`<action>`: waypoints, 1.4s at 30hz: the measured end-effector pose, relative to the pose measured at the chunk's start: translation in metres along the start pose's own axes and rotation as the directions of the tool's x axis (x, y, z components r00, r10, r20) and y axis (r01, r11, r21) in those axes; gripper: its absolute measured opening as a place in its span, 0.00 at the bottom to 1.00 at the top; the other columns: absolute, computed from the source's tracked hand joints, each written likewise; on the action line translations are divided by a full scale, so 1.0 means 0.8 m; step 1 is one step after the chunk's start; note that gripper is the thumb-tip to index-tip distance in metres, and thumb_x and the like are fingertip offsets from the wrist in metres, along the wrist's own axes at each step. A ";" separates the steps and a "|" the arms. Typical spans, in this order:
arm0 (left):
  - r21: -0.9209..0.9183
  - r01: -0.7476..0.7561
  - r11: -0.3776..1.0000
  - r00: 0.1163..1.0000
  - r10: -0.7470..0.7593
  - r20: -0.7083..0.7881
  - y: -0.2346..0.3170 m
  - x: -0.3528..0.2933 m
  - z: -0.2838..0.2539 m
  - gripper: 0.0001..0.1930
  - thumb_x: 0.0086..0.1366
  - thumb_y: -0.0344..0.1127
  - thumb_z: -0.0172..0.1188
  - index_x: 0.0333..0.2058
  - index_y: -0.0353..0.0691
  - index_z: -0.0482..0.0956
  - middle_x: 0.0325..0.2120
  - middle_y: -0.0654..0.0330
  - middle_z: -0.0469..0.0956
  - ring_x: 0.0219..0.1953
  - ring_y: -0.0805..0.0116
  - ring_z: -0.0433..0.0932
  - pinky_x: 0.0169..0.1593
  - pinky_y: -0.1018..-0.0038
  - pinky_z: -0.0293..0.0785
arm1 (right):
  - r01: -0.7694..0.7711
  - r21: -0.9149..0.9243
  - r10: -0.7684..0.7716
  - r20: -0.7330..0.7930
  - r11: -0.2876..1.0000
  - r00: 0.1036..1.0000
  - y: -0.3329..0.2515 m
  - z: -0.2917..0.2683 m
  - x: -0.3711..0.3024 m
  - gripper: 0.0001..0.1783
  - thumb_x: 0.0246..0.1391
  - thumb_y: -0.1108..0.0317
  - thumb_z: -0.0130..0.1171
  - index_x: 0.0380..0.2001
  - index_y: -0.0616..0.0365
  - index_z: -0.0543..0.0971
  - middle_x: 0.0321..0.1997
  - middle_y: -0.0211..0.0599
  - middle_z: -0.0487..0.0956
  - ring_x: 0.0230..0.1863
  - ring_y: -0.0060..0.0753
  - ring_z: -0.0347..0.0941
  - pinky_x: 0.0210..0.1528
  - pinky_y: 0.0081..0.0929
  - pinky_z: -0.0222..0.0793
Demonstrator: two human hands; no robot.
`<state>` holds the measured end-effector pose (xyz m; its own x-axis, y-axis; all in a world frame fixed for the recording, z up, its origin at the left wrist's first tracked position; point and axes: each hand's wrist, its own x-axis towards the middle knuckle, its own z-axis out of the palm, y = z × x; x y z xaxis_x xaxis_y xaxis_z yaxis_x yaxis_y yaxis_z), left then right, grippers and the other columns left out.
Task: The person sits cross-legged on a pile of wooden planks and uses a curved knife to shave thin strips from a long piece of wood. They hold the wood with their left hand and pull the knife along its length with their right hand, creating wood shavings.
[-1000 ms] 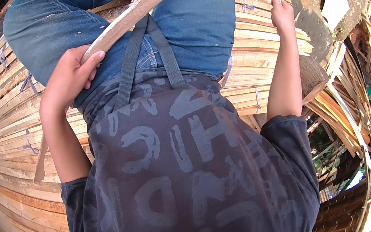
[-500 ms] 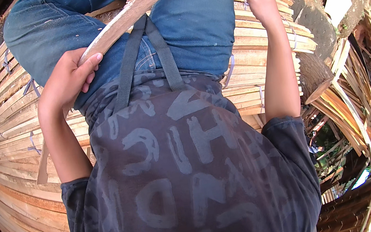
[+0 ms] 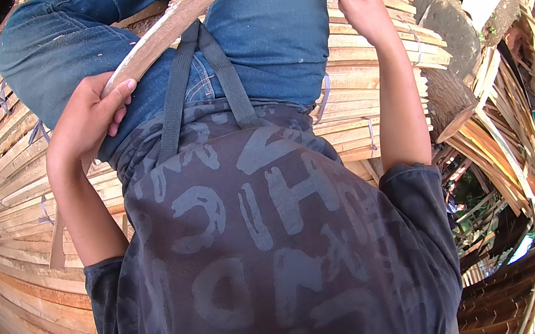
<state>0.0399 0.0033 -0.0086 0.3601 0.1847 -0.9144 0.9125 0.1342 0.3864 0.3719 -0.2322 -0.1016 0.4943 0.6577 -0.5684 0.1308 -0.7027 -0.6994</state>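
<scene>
The left hand (image 3: 86, 118) has its fingers wrapped around the long wooden strip (image 3: 188, 9) lying across the lap; the right hand (image 3: 359, 1) pinches something small beside it. The strip could slide off if the grip loosens.

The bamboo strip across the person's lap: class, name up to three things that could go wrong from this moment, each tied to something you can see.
1. The left hand grips the bamboo strip bare; its split edge could cut or splinter the fingers.
2. The strip looks bowed across the jeans; if the grip slips, it might spring away.
3. The right hand reaches over the stacked bamboo slats, whose cut ends could scrape the forearm.
</scene>
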 end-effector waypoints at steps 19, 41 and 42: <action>-0.133 0.103 0.986 0.994 -0.098 0.042 0.007 -0.039 0.004 0.17 0.70 0.41 0.55 0.26 0.34 0.73 0.15 0.68 0.66 0.18 0.81 0.64 0.21 0.80 0.63 | 0.285 -0.495 -0.428 -0.203 0.821 0.881 -0.017 0.040 -0.011 0.18 0.57 0.55 0.61 0.42 0.59 0.77 0.36 0.52 0.81 0.37 0.57 0.78 0.40 0.42 0.73; -0.211 0.022 0.977 0.985 0.015 0.171 -0.065 -0.046 0.001 0.17 0.71 0.43 0.54 0.29 0.34 0.74 0.14 0.69 0.65 0.15 0.82 0.63 0.18 0.80 0.61 | 0.121 -0.873 -0.438 -0.113 0.473 0.892 -0.036 0.019 -0.026 0.19 0.61 0.47 0.54 0.31 0.52 0.73 0.18 0.43 0.78 0.20 0.52 0.76 0.18 0.45 0.68; -0.201 0.008 0.980 0.983 0.030 0.183 -0.064 -0.041 -0.002 0.17 0.71 0.43 0.53 0.30 0.33 0.75 0.14 0.69 0.65 0.14 0.81 0.63 0.18 0.80 0.62 | 0.137 -0.872 -0.440 -0.097 0.470 0.892 -0.045 0.026 -0.028 0.19 0.61 0.47 0.54 0.31 0.52 0.73 0.18 0.43 0.78 0.20 0.52 0.76 0.18 0.45 0.68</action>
<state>-0.0189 -0.0080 0.0018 0.4165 0.0075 -0.9091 0.8576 0.3285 0.3956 0.3383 -0.2158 -0.0725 0.4673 0.8701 -0.1570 0.8784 -0.4770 -0.0291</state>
